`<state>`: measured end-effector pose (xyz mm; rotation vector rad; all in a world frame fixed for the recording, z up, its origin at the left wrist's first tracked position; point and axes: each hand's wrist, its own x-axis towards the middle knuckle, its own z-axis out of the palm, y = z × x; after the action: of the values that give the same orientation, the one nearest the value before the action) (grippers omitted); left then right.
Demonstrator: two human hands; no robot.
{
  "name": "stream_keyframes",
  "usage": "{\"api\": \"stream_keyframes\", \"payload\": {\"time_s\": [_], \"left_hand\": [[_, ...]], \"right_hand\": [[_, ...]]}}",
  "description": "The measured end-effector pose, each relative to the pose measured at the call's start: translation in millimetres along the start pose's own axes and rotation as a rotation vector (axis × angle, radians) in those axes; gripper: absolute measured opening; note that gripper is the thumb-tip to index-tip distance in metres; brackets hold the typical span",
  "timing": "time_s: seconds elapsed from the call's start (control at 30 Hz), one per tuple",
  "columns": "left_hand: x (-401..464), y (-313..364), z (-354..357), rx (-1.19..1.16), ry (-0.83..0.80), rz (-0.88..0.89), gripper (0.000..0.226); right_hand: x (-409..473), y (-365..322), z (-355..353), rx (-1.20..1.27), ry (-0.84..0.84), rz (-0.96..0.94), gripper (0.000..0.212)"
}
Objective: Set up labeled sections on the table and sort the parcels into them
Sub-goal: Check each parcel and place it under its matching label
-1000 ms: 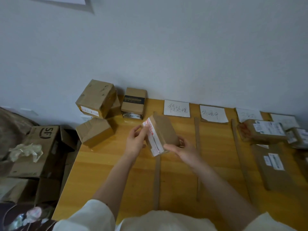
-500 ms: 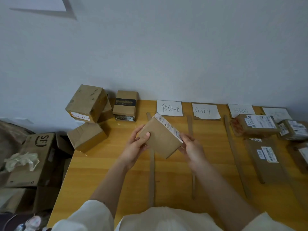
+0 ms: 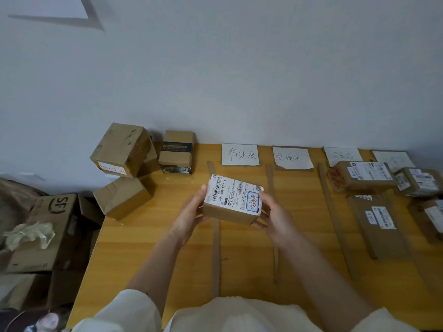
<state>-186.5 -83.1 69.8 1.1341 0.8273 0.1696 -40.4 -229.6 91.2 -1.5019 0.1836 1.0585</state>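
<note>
Both hands, left and right, grip the parcel above table centre, label up; match its handwritten mark to the card at one o'clock; set it flat between strips.

I am facing a plain pale grey-blue wall that is filling the upper half of the view; soft, even light is falling across it. A pale sheet is hanging at the wall's upper left and is casting a grey shadow below and to its right. The wooden bench, honey-yellow with visible grain, is standing against the wall's foot. To my left, beyond the bench edge, a brown carton printed "SF" is sitting lower down, with crumpled pale paper lying on it.
</note>
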Motion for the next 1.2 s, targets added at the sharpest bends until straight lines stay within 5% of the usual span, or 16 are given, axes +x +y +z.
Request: {"api": "stream_keyframes", "payload": {"time_s": [0.2,0.37,0.6,0.8,1.2], "left_hand": [[0,-7,3,-0.003,0.032,-0.053,0.064],[1,-4,8,-0.021,0.065,-0.063,0.051],[4,0,28,-0.068,-0.012,-0.095,0.072],[11,1,39,-0.069,-0.019,-0.119,0.058],[15,-11,59,0.055,-0.098,-0.172,0.034]], "right_hand": [[-2,-1,-7,-0.065,-0.006,-0.045,0.022],[-11,3,-19,-0.276,-0.226,0.088,0.026],[-9,25,-24,0.014,-0.288,0.071,0.049],[-7,28,-27,0.001,-0.346,0.019,0.072],[-11,21,-55,-0.285,-0.240,0.058,0.014]]}}
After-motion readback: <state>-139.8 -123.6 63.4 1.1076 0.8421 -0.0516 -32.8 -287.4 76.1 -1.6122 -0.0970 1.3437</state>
